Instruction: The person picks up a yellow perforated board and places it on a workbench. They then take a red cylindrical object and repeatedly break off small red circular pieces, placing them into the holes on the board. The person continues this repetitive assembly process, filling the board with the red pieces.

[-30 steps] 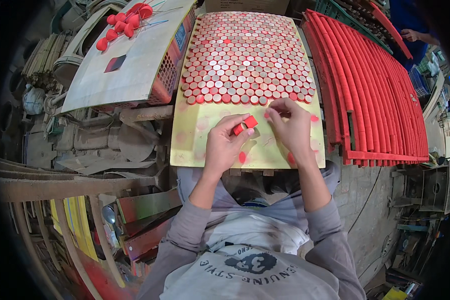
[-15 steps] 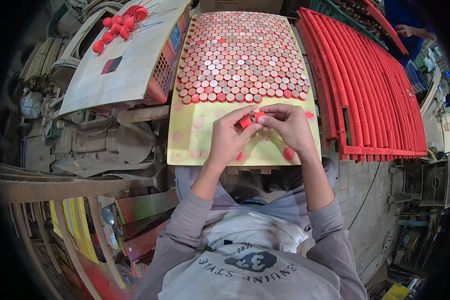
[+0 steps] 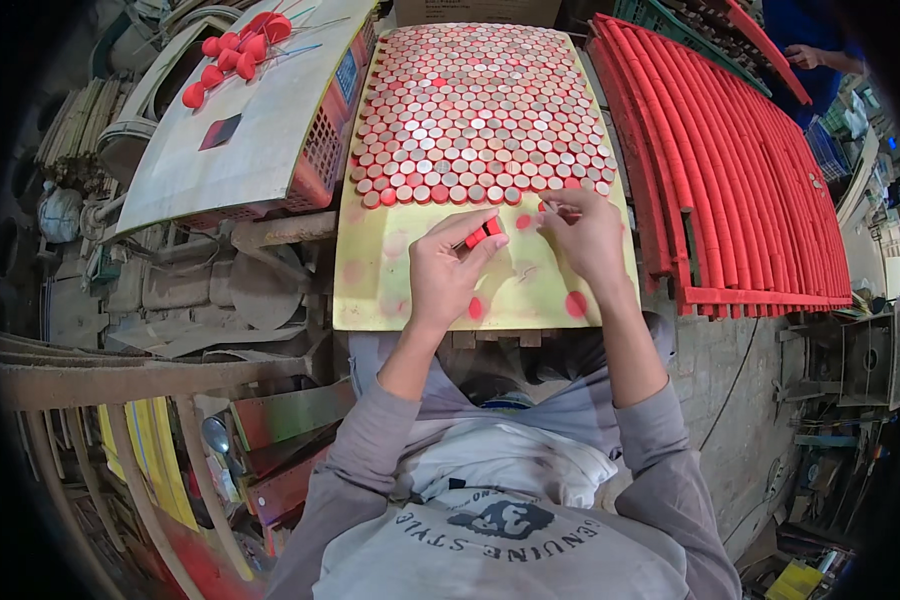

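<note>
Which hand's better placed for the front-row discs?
Right, likely: the right hand has its fingertips at the near edge of the packed discs; the left hand sits farther back, holding red pieces.

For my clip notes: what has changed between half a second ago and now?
The right hand has moved away from the left hand's fingertips, forward and right to the near edge of the rows of discs; whether it holds one is unclear. The left hand still grips red pieces. The yellow board stayed put.
</note>
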